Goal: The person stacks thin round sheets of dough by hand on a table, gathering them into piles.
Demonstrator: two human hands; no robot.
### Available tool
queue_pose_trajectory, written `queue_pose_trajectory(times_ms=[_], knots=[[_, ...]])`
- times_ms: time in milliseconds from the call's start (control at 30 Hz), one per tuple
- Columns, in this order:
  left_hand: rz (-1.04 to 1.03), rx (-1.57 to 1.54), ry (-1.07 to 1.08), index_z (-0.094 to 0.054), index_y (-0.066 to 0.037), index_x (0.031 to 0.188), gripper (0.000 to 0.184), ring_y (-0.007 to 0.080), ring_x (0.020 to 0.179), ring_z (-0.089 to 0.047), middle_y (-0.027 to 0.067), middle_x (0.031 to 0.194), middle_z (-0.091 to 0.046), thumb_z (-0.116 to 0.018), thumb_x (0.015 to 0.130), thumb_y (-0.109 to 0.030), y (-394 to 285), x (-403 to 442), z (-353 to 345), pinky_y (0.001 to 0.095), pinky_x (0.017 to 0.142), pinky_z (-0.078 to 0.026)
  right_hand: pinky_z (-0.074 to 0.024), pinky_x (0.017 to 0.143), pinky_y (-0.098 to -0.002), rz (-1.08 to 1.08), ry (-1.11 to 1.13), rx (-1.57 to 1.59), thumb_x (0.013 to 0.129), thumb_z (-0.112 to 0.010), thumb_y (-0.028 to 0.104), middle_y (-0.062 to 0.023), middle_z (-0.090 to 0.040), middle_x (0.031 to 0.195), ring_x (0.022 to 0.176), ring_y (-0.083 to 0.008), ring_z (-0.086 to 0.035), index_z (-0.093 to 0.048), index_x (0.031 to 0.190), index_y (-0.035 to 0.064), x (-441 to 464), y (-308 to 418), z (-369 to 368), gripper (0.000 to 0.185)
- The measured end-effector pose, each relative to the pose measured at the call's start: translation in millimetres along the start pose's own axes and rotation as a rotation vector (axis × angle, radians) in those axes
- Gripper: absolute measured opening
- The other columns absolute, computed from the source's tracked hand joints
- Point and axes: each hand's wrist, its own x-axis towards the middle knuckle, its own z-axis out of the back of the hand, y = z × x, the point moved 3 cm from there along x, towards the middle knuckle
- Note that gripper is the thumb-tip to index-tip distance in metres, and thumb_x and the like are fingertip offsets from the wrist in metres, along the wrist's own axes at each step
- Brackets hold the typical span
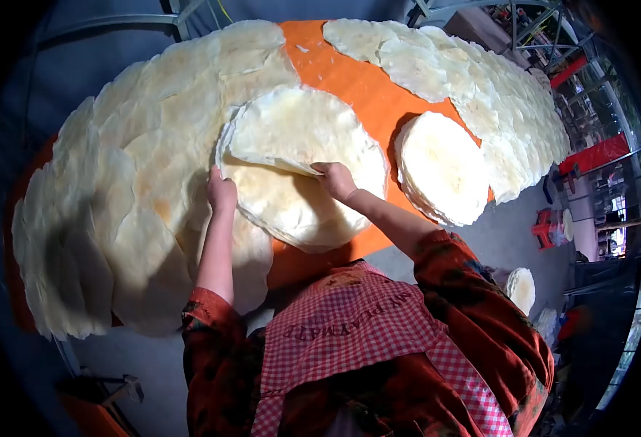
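Note:
A stack of large round pale flatbread sheets (291, 211) lies on the orange table in front of me. Its top sheet (291, 131) is lifted and folded back along its near edge. Pinched in my right hand (337, 180) is that raised edge, near the middle of the stack. My left hand (222, 191) is closed on the sheet edge at the stack's left side; its fingertips are partly hidden. Overlapping sheets (138, 153) spread out to the left, touching the stack.
Right of the stack is a smaller round pile (444, 167) on the orange tabletop (350, 73). More overlapping sheets (473, 87) cover the table's far right. A red stool (546, 229) and another round pile (521, 290) are beyond the table, at the right. Metal frame bars run behind.

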Motion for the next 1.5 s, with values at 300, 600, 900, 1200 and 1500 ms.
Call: queue_pose_trajectory(times_ms=[300,600,900,1200,1500], knots=[[0.001,0.218,0.409,-0.058,-0.001,0.093,0.034,0.0283,0.081,-0.065,0.0173,0.087,-0.066,-0.074,0.07,-0.02,-20.3,39.2,-4.6,0.0352,0.07,-0.05,-0.0503,0.077,-0.0365,-0.14,0.075,0.229,0.082,-0.066,0.021,-0.0172,-0.066,0.093,0.082,-0.0333,-0.064,-0.068,0.109,0.0132,11.3,-20.0,3.8,0.028],[-0.006,0.32,0.07,-0.055,-0.002,0.081,0.028,0.032,0.073,-0.063,0.015,0.077,-0.064,-0.073,0.068,-0.02,-1.7,58.9,-16.7,0.0403,0.069,-0.048,-0.0496,0.077,-0.0349,-0.155,0.097,0.356,0.082,-0.068,0.029,-0.0166,-0.067,0.094,0.082,-0.0322,-0.064,-0.068,0.109,0.0123,13.4,-18.3,10.3,0.032],[-0.237,0.093,0.309,-0.053,-0.002,0.076,0.017,0.0211,0.069,-0.059,0.0106,0.07,-0.059,-0.065,0.077,-0.013,-59.8,52.8,13.2,0.0361,0.061,-0.045,-0.0507,0.073,-0.0322,-0.167,0.044,0.368,0.082,-0.069,0.023,-0.0179,-0.069,0.09,0.079,-0.0217,-0.066,-0.065,0.107,-0.0016,23.1,-39.9,1.8,0.035],[0.681,-0.923,0.58,-0.041,-0.012,0.118,0.047,0.0212,0.088,-0.06,0.008,0.111,-0.054,-0.067,0.079,-0.006,-36.0,-77.3,11.9,0.0341,0.067,-0.052,-0.0493,0.076,-0.0384,0.001,0.026,-0.05,0.079,-0.059,0.012,-0.013,-0.067,0.095,0.088,-0.0343,-0.061,-0.066,0.105,0.0126,3.8,7.7,-3.1,0.027],[0.556,-1.232,0.705,-0.042,-0.009,0.122,0.051,0.021,0.092,-0.061,0.009,0.109,-0.058,-0.056,0.077,0.01,-21.5,-129.6,-6.8,0.0303,0.074,-0.053,-0.0507,0.075,-0.0364,0.333,-0.041,-0.456,0.075,-0.06,0.019,-0.0059,-0.058,0.12,0.103,-0.0249,-0.057,-0.058,0.119,0.016,-50.1,62.4,-31.6,0.045]])
